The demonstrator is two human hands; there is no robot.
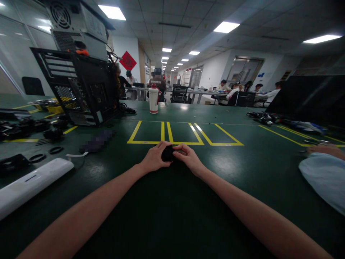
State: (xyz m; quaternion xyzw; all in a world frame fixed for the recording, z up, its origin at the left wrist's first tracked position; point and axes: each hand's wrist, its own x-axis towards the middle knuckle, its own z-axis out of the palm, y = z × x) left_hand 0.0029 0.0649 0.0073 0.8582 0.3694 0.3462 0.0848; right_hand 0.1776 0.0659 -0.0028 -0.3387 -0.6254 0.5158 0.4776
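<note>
Between my two hands is a small dark, rounded object (167, 154) whose exact kind I cannot make out. My left hand (155, 157) wraps around its left side, fingers over the top and thumb below. From the right, the fingertips of my right hand (187, 157) pinch at its edge. Both hands are just in front of the yellow tape outlines (185, 143) on the dark green table (172, 212). The fingers partly cover the object.
An open black computer case (83, 86) stands at the left. Nearby lie a long white device (35, 181), black rings (37, 157) and dark parts. A white cup (153, 100) stands farther back. A co-worker's sleeve (322, 176) and hand are at the right, by a dark screen (307, 97).
</note>
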